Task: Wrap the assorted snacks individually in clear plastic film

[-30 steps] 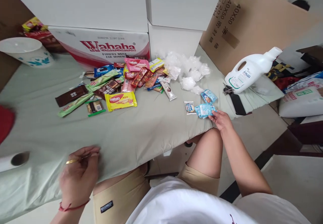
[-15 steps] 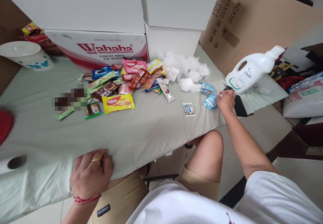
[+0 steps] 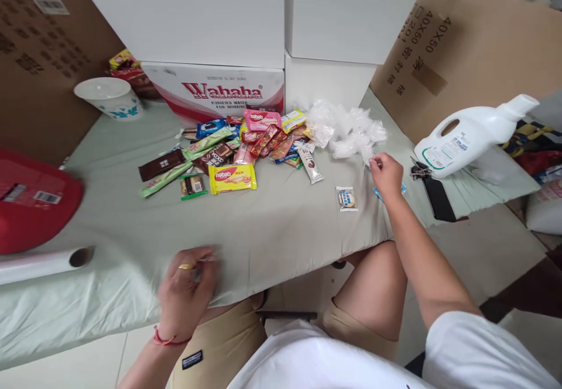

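My right hand [image 3: 386, 175] sits at the far right of the tabletop [image 3: 281, 225], fingers curled down over a small blue snack packet [image 3: 401, 189], of which only a corner peeks out from under the palm; I read that as a light hold on the packet, pressed to the cloth rather than lifted. The fingertips also reach toward the edge of the crumpled clear plastic bags [image 3: 346, 128] just beyond. My left hand [image 3: 187, 295] is at the near edge of the tabletop, fingers pinched narrow on the pale green cloth, a ring showing and a red string at the wrist; it holds nothing but the fabric as far as I can tell, though it is blurred. The blue packet looks thin, light and crinkly, a slippery film pouch that should bend easily, so I judge that its sealed edges or a corner give the best purchase, not the puffed middle. With most of it hidden, I cannot tell its long axis for certain; the visible corner points to the right, toward the black phone [image 3: 439, 199] and keys [image 3: 419, 171]. Just left of my right hand lies a small white round-print packet [image 3: 346, 198], flat and apart from the rest. Farther left is the heap of snack bars, with a yellow nabati wafer pack [image 3: 232, 178] at its front. Behind stand the Wahaha carton [image 3: 219, 90] and a white detergent jug [image 3: 472, 137] lying on its side.
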Demonstrator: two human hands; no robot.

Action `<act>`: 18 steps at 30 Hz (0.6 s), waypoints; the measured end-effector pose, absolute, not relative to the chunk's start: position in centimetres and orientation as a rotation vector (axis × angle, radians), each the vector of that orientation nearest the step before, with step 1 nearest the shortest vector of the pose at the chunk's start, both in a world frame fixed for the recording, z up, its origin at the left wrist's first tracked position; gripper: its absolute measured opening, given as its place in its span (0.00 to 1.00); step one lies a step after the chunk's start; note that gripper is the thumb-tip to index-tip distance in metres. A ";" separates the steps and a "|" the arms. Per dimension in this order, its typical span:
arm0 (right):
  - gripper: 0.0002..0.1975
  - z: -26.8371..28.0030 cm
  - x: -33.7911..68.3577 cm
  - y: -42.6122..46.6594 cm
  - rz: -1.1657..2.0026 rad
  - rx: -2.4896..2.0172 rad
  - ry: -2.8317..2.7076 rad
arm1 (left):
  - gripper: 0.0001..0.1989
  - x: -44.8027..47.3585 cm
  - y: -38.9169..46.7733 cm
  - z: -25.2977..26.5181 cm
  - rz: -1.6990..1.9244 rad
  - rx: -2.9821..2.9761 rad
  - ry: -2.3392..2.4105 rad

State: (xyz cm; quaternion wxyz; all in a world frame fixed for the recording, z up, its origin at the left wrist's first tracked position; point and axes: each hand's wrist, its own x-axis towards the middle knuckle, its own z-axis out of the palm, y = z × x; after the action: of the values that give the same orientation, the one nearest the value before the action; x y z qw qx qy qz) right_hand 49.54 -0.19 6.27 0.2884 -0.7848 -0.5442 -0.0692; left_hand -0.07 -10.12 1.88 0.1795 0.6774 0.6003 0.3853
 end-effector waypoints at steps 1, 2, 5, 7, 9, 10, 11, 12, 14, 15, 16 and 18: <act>0.10 6.2 47.7 -1.0 -0.149 -1.961 -1.388 | 0.07 1.2 -9.8 2.7 1.022 1.818 1.594; 0.09 6.1 45.5 -1.8 -0.088 -1.844 -1.384 | 0.10 2.8 -9.3 3.4 0.944 1.730 1.448; 0.08 4.9 38.2 -3.5 0.080 -1.577 -1.638 | 0.23 8.6 -6.4 4.8 0.733 1.355 1.090; 0.08 3.9 34.4 -3.8 0.158 -1.459 -1.787 | 0.28 12.2 -3.9 4.7 0.714 1.141 0.945; 0.08 3.0 32.4 -3.8 0.244 -1.389 -1.844 | 0.29 14.7 -1.4 3.8 0.758 1.043 0.881; 0.08 2.6 32.1 -3.8 0.314 -1.362 -1.854 | 0.29 15.4 -0.4 3.2 0.801 1.028 0.875; 0.07 2.3 32.1 -3.7 0.401 -1.333 -1.854 | 0.28 15.8 0.4 2.6 0.841 1.027 0.878; 0.07 2.2 32.4 -3.7 0.497 -1.304 -1.837 | 0.26 16.0 1.0 2.0 0.870 1.036 0.882; 0.08 2.1 33.2 -3.8 0.661 -1.266 -1.750 | 0.24 15.7 1.5 1.1 0.884 1.070 0.881; 0.08 2.2 33.5 -3.9 0.711 -1.266 -1.687 | 0.22 15.4 1.6 0.9 0.871 1.089 0.872; 0.08 2.3 33.7 -3.9 0.739 -1.274 -1.627 | 0.22 15.2 1.7 0.8 0.851 1.109 0.859; 0.10 2.5 33.8 -3.8 0.772 -1.296 -1.566 | 0.22 14.7 1.7 0.8 0.809 1.142 0.828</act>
State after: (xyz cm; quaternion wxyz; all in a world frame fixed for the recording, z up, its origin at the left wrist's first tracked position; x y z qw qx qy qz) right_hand 33.78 -3.76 2.48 0.4648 -0.5277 -0.6377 0.3144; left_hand 14.72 1.65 0.82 0.6872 0.5102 0.3697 0.3616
